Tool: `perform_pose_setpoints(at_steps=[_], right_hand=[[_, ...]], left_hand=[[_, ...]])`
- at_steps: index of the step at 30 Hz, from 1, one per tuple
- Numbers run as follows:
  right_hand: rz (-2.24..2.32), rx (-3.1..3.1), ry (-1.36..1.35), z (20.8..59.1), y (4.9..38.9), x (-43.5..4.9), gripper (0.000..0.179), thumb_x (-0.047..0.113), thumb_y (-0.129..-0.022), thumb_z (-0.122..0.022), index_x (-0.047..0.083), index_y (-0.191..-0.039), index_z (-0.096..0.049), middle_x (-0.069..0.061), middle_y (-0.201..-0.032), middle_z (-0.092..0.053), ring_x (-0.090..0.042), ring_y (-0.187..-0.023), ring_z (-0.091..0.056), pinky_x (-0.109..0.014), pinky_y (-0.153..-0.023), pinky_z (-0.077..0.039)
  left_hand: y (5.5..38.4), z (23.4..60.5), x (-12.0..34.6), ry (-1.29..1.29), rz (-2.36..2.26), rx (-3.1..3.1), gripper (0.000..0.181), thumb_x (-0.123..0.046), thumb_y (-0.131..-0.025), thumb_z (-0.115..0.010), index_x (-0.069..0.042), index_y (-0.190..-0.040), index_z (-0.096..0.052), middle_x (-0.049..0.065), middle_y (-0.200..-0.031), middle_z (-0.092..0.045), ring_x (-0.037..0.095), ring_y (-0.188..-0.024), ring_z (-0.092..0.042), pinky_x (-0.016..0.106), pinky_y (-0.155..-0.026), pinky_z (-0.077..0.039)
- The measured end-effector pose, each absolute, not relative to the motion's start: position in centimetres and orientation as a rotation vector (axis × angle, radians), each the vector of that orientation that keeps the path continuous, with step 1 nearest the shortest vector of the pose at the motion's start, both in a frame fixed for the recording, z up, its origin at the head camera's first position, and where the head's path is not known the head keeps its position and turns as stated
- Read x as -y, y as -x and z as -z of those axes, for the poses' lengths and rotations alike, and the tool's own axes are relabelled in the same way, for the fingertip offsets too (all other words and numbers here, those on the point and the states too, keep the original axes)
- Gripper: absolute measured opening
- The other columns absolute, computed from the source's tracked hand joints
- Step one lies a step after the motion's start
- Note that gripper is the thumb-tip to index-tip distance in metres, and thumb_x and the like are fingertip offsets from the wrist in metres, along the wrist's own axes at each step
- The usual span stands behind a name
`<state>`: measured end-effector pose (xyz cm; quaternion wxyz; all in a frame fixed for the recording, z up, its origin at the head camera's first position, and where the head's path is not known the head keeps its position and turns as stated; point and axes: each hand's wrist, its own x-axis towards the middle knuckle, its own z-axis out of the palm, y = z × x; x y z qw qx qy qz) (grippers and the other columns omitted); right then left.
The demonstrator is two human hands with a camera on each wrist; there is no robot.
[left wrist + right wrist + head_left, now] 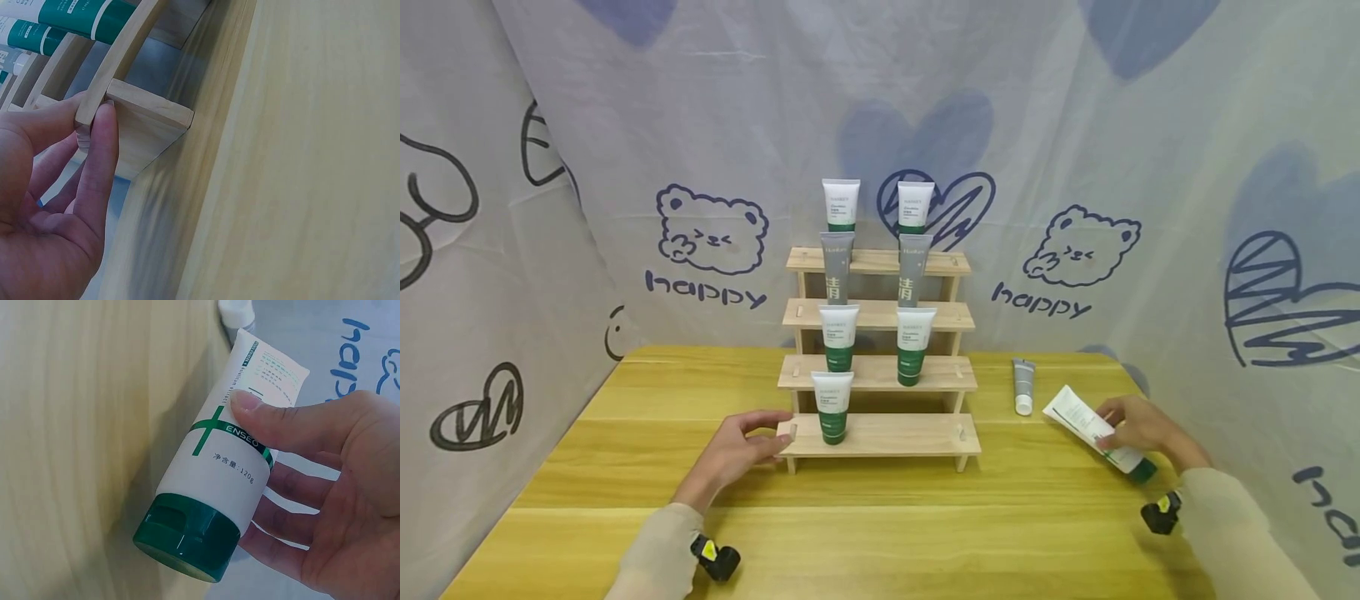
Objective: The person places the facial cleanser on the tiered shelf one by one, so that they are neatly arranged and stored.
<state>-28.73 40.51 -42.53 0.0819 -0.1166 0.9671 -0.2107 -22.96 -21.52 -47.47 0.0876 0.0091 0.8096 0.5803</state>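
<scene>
My left hand (741,450) pinches the left end of the lowest step of a wooden tiered rack (895,437), thumb on top and a finger below in the left wrist view. In my right hand (1142,429) is a white squeeze tube (212,450) with a green cap, gripped round its body with the thumb across the label. It tilts, cap toward the lower right in the head view. On the rack's lowest step stands one white-and-green tube (832,408), near the left end. Pairs of tubes stand on the three steps above, the grey tubes (912,271) on the second from the top.
A small grey tube (1023,387) with a white cap lies on the wooden table (880,542), between the rack and my right hand. Printed cloth (820,75) hangs behind the table and along both sides.
</scene>
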Motion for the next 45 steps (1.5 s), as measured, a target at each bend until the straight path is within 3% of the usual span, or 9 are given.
perform_pose_setpoints(at_steps=[9,21,25,32,37,45], right_hand=[[0.654,-2.904,0.358,41.8,28.8,-39.4,0.042,0.009,-0.076,-0.088,-0.009,-0.109,-0.070,-0.025,-0.096,-0.073,-0.031,-0.086,-0.068,-0.038,-0.070,-0.057],[0.694,-2.954,0.307,40.9,28.7,-37.6,0.048,0.014,-0.077,-0.091,-0.010,-0.112,-0.069,-0.029,-0.105,-0.072,-0.041,-0.097,-0.068,-0.052,-0.081,-0.058],[0.716,-2.968,0.292,40.6,28.7,-36.7,0.051,0.016,-0.077,-0.091,-0.009,-0.115,-0.069,-0.027,-0.107,-0.072,-0.039,-0.100,-0.066,-0.049,-0.082,-0.057],[0.795,-3.002,0.339,40.1,28.6,-35.2,0.051,0.018,-0.075,-0.092,-0.007,-0.113,-0.070,-0.021,-0.103,-0.073,-0.032,-0.095,-0.068,-0.032,-0.074,-0.053],[0.898,-2.965,0.316,39.4,28.2,-33.7,0.058,0.017,-0.076,-0.092,-0.011,-0.120,-0.066,-0.025,-0.108,-0.071,-0.032,-0.094,-0.070,-0.036,-0.076,-0.060],[0.984,-2.921,0.278,38.5,27.8,-31.2,0.061,0.021,-0.078,-0.090,-0.007,-0.125,-0.064,-0.026,-0.118,-0.069,-0.029,-0.096,-0.069,-0.039,-0.081,-0.061]], left_hand=[[22.8,47.5,21.5,-0.020,-1.726,-2.416,0.050,-0.027,-0.096,-0.076,-0.010,-0.141,-0.063,0.020,-0.147,-0.056,0.018,-0.103,-0.071,0.034,-0.086,-0.064],[22.8,47.4,21.5,-0.038,-1.730,-2.414,0.050,-0.028,-0.095,-0.076,-0.009,-0.140,-0.063,0.020,-0.148,-0.056,0.018,-0.104,-0.071,0.034,-0.086,-0.064],[22.8,47.4,21.5,-0.038,-1.729,-2.416,0.050,-0.028,-0.096,-0.076,-0.010,-0.140,-0.063,0.020,-0.148,-0.056,0.018,-0.104,-0.071,0.034,-0.087,-0.064],[22.8,47.3,21.5,-0.043,-1.738,-2.411,0.049,-0.028,-0.096,-0.076,-0.009,-0.140,-0.063,0.021,-0.147,-0.056,0.018,-0.104,-0.071,0.034,-0.087,-0.064],[22.9,47.3,21.5,-0.048,-1.740,-2.410,0.050,-0.028,-0.095,-0.076,-0.009,-0.140,-0.063,0.021,-0.147,-0.056,0.018,-0.103,-0.071,0.034,-0.087,-0.064],[22.9,47.3,21.5,-0.042,-1.724,-2.419,0.050,-0.029,-0.095,-0.076,-0.009,-0.140,-0.063,0.021,-0.147,-0.056,0.018,-0.102,-0.071,0.034,-0.086,-0.064]])
